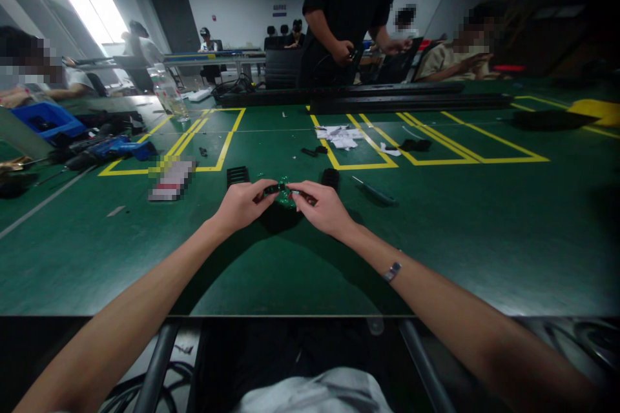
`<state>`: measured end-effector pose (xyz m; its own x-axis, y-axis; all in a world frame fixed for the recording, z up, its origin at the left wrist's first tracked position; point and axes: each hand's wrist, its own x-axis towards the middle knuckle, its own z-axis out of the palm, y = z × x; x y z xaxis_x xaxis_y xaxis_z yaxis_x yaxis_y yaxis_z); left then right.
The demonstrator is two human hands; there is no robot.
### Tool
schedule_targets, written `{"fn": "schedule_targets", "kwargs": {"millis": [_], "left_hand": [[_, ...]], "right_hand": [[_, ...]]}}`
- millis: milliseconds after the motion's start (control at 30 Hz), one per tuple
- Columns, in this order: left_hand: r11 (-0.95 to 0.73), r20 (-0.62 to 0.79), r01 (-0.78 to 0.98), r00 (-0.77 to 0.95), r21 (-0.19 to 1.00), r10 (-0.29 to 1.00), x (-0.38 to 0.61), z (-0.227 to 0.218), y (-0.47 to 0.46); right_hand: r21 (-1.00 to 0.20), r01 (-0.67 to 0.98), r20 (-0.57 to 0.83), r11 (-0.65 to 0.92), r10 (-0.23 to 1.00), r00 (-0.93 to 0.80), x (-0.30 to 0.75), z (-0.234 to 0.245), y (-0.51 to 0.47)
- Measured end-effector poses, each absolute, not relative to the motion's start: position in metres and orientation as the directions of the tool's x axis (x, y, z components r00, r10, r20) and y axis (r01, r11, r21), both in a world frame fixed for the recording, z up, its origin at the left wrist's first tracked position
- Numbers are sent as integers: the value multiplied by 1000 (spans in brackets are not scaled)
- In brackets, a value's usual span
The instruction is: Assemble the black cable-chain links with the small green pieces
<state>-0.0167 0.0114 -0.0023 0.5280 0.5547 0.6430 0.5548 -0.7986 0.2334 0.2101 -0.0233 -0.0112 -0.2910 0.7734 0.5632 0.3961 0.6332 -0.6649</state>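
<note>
Both hands meet over the green worktop [436, 226]. The left hand [242, 204] and the right hand [323, 208] each pinch one end of a small black part [277, 189], maybe with a green bit [285, 200] under it.

On the green-matted table [436, 239], the left grip [242, 206] and right grip [324, 210] meet, both pinching a small black plastic piece [275, 189] above a crumpled shiny green wrapper [287, 201]. A black ribbed plastic block [237, 175] lies just beyond the left grip.
</note>
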Motion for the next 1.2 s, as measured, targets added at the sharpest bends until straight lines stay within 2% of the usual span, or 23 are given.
{"fn": "schedule_targets", "kwargs": {"millis": [1200], "left_hand": [[-813, 628, 532, 556, 234, 545, -17, -4, 11]], "right_hand": [[-688, 402, 539, 604, 797, -274, 209, -9, -25]]}}
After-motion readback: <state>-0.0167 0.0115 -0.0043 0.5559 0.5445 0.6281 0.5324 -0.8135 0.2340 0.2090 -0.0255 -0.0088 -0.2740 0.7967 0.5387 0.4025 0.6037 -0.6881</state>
